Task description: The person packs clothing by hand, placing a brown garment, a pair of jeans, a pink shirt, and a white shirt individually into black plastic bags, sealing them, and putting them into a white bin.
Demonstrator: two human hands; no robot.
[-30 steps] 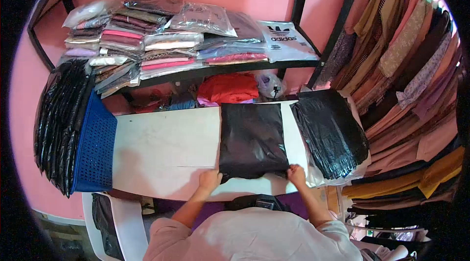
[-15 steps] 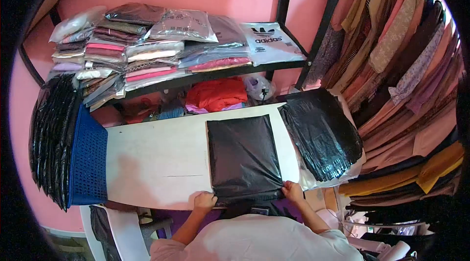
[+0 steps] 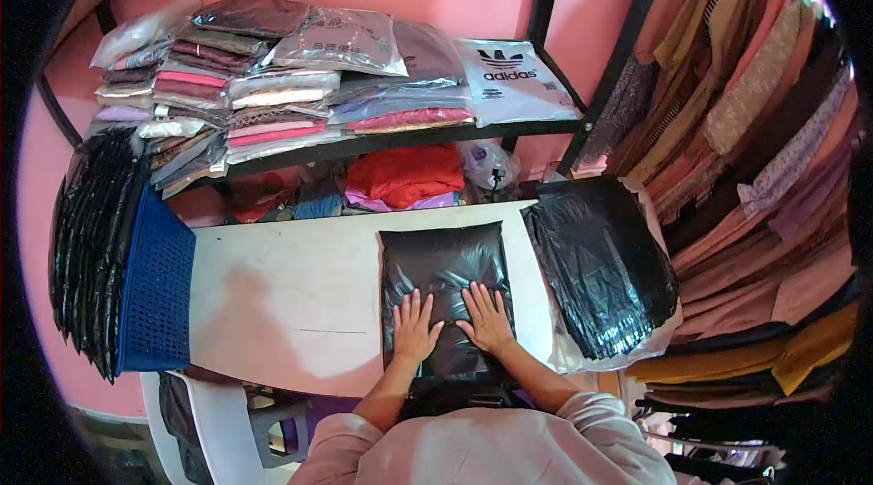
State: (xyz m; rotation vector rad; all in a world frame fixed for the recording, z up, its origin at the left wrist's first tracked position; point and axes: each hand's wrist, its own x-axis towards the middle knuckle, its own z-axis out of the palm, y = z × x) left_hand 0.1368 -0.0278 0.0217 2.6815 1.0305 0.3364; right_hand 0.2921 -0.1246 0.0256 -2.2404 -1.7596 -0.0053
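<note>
A shiny black plastic mailing bag (image 3: pixel 446 253) lies flat on the white table (image 3: pixel 282 290) in front of me. My left hand (image 3: pixel 415 330) rests on the bag's left half, palm down with the fingers spread. On the right half, my right hand (image 3: pixel 486 320) lies in the same way, its fingers apart. Both hands touch the top of the bag and hold nothing. The bag looks puffed up around my fingers. Its near edge is partly hidden by my arms and body.
At the right end of the table lies a stack of black plastic bags (image 3: pixel 600 267). A blue basket (image 3: pixel 159 290) filled with black packages (image 3: pixel 91 249) stands at the left end. Behind the table, a shelf (image 3: pixel 400 141) carries folded clothes in clear bags. Garments (image 3: pixel 727 149) hang along the right.
Both hands have let go of the bag's near corners and moved forward onto its top, fingers now spread. The bag's surface appears more bulging and creased.
</note>
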